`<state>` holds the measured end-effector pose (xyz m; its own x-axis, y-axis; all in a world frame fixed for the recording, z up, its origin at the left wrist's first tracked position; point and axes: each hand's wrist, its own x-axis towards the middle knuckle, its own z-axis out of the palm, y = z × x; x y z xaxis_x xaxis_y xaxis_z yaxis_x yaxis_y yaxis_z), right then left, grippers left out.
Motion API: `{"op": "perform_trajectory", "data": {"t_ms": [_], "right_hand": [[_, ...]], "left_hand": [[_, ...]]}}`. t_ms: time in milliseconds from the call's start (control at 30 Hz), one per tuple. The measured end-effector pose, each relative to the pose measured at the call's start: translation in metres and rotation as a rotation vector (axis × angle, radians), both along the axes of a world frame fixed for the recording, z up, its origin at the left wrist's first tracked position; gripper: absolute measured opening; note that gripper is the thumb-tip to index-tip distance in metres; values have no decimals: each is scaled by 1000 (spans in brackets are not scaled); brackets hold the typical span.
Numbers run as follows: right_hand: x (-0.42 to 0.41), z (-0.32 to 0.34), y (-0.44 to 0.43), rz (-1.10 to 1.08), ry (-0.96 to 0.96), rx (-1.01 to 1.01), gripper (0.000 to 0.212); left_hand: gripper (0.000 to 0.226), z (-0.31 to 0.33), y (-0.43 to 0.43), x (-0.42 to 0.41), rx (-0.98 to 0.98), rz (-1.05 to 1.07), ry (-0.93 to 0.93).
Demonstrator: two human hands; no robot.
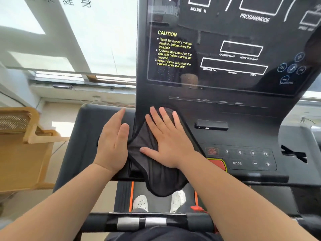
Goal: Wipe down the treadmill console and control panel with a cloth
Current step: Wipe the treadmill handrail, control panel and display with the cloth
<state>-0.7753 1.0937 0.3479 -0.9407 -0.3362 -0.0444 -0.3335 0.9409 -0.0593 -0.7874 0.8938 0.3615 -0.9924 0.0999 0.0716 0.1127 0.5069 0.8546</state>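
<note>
A dark grey cloth (156, 174) lies over the left part of the treadmill's control panel (246, 159) and hangs over its front edge. My right hand (166, 141) lies flat on the cloth with fingers spread and pressing it down. Beside it, my left hand (112, 143) rests flat with straight fingers on the left side tray, its thumb side touching the cloth's edge. The glossy black console screen (225, 49) with yellow caution text rises above both hands.
Number and mode buttons and an orange stop button (218, 164) sit right of the cloth. A handlebar with metal sensors (142, 222) crosses below. A wooden rack (26, 146) stands at the left by the window. White shoes (140, 202) stand on the belt.
</note>
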Motion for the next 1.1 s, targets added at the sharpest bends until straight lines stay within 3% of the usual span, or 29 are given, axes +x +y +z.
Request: {"op": "perform_trajectory", "data": {"t_ms": [367,467,600,800,933,1100], "right_hand": [[25,-5,44,-277,69,61,101],[17,-5,22,-196,38,0,105],[-4,-2,3,43,34,-23,101],[-39,9,-6,258,122,111,97],[-57,24,-17,237,216,196,99],[-72,56,-22,32,328,208,114]], "left_hand": [[70,-3,30,-30,120,-87,-37],[62,-10,24,-31,119,-106,-51],[68,-6,12,-29,72,-58,-75],[75,7,-6,-31,18,28,-24],[92,21,-10,-28,25,106,29],[101,40,-3,-33,77,113,50]]}}
